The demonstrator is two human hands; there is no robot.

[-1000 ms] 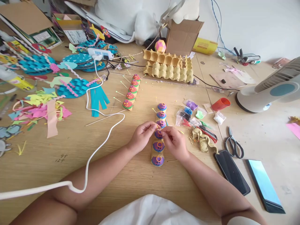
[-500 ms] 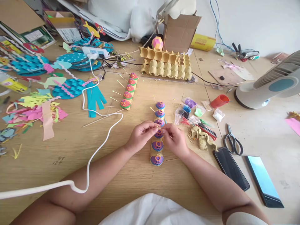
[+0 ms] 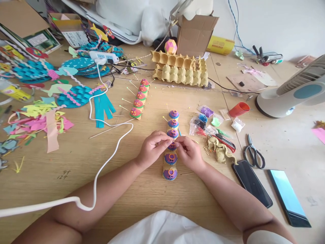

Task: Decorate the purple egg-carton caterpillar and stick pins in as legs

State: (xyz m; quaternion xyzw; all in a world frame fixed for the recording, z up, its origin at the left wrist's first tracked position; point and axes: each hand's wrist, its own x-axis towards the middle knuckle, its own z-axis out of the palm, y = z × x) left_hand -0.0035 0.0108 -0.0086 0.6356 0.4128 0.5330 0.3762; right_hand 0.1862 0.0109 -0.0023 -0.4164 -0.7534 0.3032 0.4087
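A row of egg-carton cups [image 3: 170,158], decorated in purple and blue with orange rings and small faces, runs lengthwise before me. Over its middle, the fingertips of my left hand [image 3: 155,149] and my right hand [image 3: 189,152] meet. Both pinch something small and pale, too small to name. My fingers partly cover one cup. A yellow-tipped stick [image 3: 165,118] pokes out from the far part of the row. Farther left stands a similar red-and-green egg-carton row [image 3: 139,100] with several thin sticks in its side.
Clay packets [image 3: 203,118], a utility knife [image 3: 224,142], torn carton [image 3: 219,152], scissors [image 3: 252,152] and two phones [image 3: 251,183] lie right. A white cable [image 3: 111,159] crosses the left side near paper scraps [image 3: 38,118]. Egg cartons [image 3: 184,75] and a fan [image 3: 286,91] stand farther back.
My fingertips have shifted slightly around the small piece they pinch. The camera view has moved a little; the egg-carton rows stay where they were.
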